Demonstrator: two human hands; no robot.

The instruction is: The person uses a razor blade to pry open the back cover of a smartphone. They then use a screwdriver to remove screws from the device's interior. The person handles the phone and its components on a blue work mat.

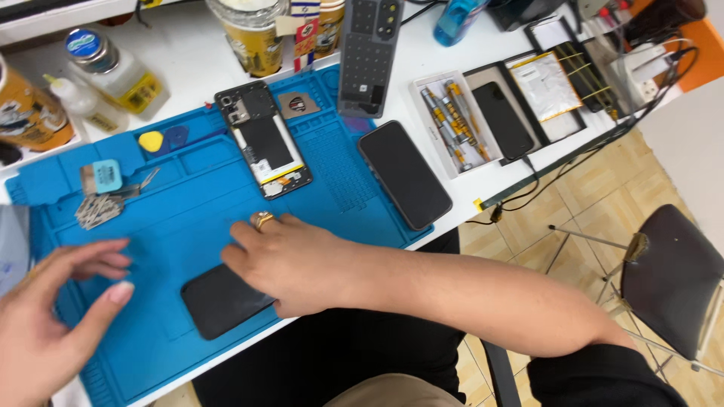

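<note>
My right hand [290, 260], a gold ring on one finger, rests palm down on the blue work mat [196, 203], with its fingers over the edge of a flat black phone panel [219, 301] near the mat's front edge. My left hand [53, 309] hovers at the left above the mat, fingers apart and curled, holding nothing. Farther back on the mat lies an opened phone [264, 139] with its inner parts exposed. A black phone [403, 173] lies face up at the mat's right edge.
Picks [162, 139], a small blue tool [102, 177] and metal prying blades [98, 209] lie at the mat's left. Bottles [113, 71] and jars [253, 34] stand behind. A screwdriver tray [452, 120], another phone [501, 117] and cables sit right. A dark chair [667, 279] stands on the tiled floor.
</note>
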